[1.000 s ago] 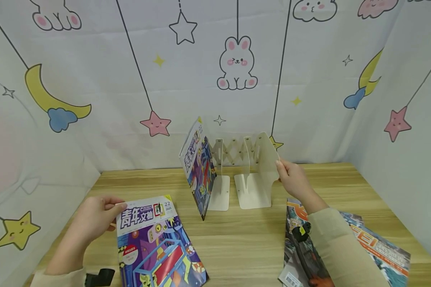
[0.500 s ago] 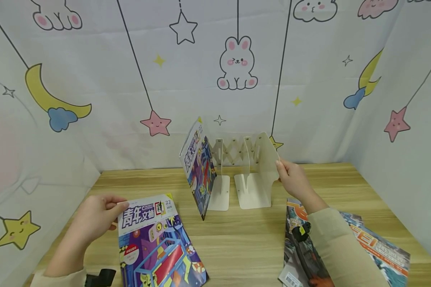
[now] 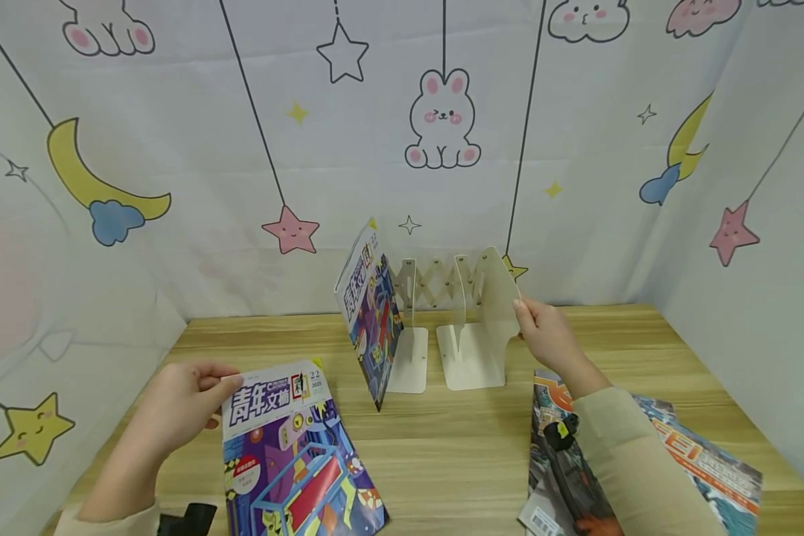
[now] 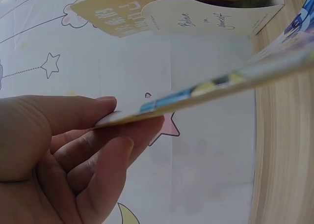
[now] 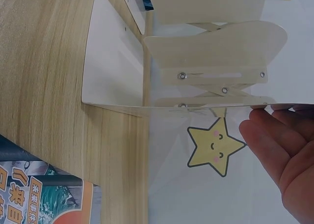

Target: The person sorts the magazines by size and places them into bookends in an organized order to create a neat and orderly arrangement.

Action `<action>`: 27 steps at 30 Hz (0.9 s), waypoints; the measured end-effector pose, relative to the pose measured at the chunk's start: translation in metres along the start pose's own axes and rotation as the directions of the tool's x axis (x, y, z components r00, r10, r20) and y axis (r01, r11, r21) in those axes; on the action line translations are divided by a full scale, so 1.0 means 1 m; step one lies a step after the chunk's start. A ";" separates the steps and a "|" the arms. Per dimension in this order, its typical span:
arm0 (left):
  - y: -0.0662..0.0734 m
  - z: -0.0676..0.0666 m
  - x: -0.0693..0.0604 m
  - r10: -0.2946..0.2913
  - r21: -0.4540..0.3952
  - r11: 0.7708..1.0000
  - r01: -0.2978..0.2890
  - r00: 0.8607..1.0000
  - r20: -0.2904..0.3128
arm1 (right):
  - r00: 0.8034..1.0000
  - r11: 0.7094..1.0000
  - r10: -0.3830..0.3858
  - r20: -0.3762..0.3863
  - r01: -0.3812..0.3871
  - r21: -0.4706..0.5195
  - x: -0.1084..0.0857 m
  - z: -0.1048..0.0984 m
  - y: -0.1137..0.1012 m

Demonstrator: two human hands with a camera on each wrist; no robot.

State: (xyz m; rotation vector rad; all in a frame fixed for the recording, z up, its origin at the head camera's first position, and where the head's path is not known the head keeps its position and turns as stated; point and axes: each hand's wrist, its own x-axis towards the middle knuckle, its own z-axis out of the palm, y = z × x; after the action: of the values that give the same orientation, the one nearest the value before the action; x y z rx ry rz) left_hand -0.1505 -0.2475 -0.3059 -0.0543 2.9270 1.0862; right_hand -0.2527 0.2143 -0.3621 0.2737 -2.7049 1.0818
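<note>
My left hand (image 3: 181, 402) pinches the upper left corner of a magazine (image 3: 295, 454) with a purple cover, between thumb and fingers. In the left wrist view this magazine (image 4: 196, 94) appears nearly edge-on, its corner raised. At the back of the table stands a cream metal expandable bookend (image 3: 472, 365) with crisscross links. My right hand (image 3: 552, 335) holds the edge of its right end panel; in the right wrist view the fingers (image 5: 265, 130) meet that panel (image 5: 196, 106). Another magazine (image 3: 368, 320) with the same cover stands upright, leaning slightly, at the bookend's left side.
Several magazines lie on the right of the wooden table (image 3: 462, 461), among them a dark-covered one (image 3: 549, 439) and one with orange lettering (image 3: 717, 461), partly under my right sleeve. A cartoon-printed cloth (image 3: 375, 149) hangs behind and at both sides.
My left hand and the pinched magazine have shifted slightly right and up, away from me. The right hand, the bookend and the standing magazine stay put.
</note>
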 end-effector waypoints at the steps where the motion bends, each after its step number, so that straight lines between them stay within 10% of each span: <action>1: 0.000 0.000 0.000 0.002 0.001 1.000 -0.002 1.000 -0.001 | 1.000 1.000 -0.003 -0.002 0.003 0.000 0.000 0.000 0.000; 27: 0.014 0.001 -0.011 0.053 0.044 0.998 -0.051 0.998 -0.031 | 1.000 1.000 -0.007 -0.010 0.007 0.013 0.000 0.000 -0.001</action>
State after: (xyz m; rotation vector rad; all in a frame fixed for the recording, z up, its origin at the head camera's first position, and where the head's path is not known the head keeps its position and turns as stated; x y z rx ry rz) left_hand -0.1405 -0.2360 -0.2968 0.0051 2.9958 1.0373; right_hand -0.2529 0.2131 -0.3614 0.2790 -2.6874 1.0961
